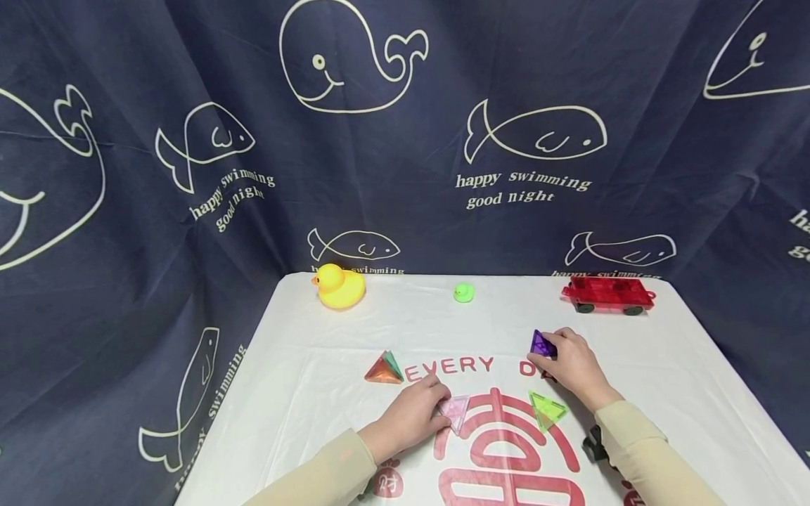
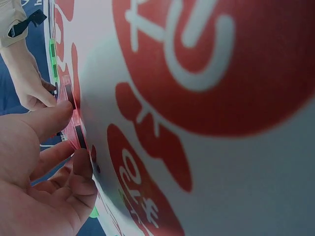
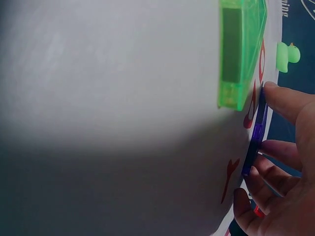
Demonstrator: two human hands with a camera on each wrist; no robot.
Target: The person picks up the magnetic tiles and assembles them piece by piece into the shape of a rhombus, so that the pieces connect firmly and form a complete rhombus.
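Observation:
My left hand (image 1: pixel 414 413) pinches a pale pink, see-through triangular magnetic tile (image 1: pixel 455 413) on the white tabletop. In the left wrist view, the thumb and fingertips are at the edge of this pink tile (image 2: pixel 78 129). Farther back on the right, my right hand (image 1: pixel 574 362) holds a purple triangular magnetic tile (image 1: pixel 541 344) between thumb and fingers. The right wrist view shows the purple tile (image 3: pixel 256 135) edge-on, low over the table. Between the hands lies a yellow-green triangular tile (image 1: pixel 547 410). Left of them, orange and green tiles (image 1: pixel 384 369) stand leaning together.
Along the back edge are a yellow rubber duck (image 1: pixel 342 287), a small green duck (image 1: pixel 464 292) and a red wheeled car base (image 1: pixel 609 294). A dark blue curtain (image 1: pixel 405 176) with fish drawings hangs behind. Red print marks the white table cover (image 1: pixel 304 414).

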